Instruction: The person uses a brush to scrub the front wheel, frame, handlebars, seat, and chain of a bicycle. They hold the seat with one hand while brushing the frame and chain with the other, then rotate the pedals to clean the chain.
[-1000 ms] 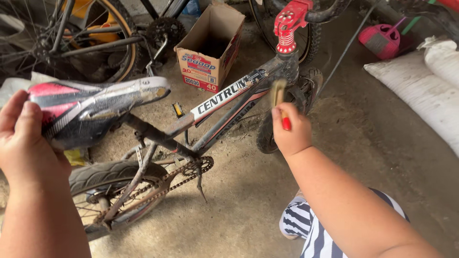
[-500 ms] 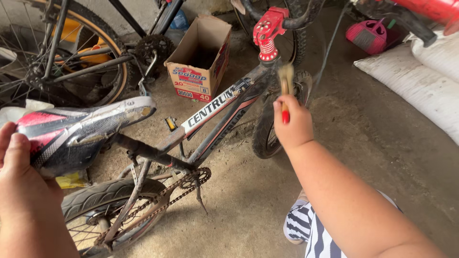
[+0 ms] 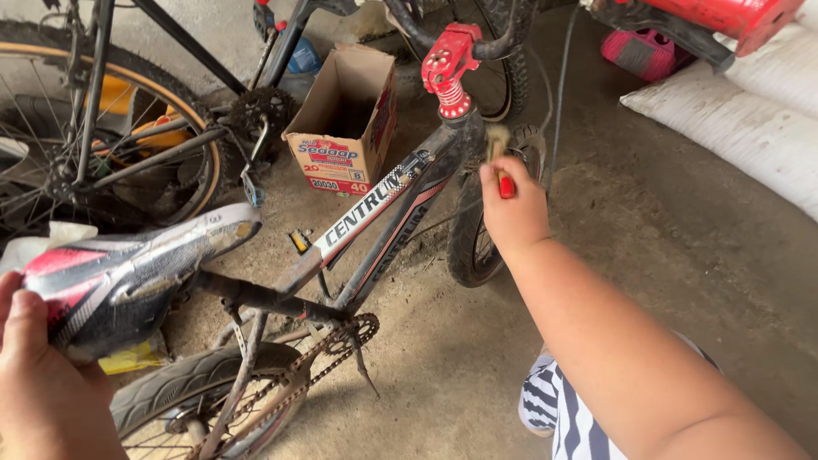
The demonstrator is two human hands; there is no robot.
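Red-handled brush (image 3: 503, 170), red-black-grey saddle (image 3: 128, 277), striped cloth (image 3: 567, 417).

Left hand (image 3: 38, 375) clasped low, right hand (image 3: 514, 213) outstretched, fisted grip.

Box: open brown cardboard box (image 3: 345, 119) on the floor, far centre-left, red, white and blue label on its near face.
Sacks: white sacks (image 3: 750, 119) lying far right.
Frame lettering: black-and-white sticker (image 3: 362, 209) along the bicycle frame, centre.

An open cardboard box (image 3: 345, 128) stands on the dusty floor (image 3: 665, 281). Behind it leans a second bike (image 3: 111, 128) with a tan-walled tyre. 2 white sacks (image 3: 741, 128) lie at right, a pink dustpan (image 3: 643, 51) beyond them.
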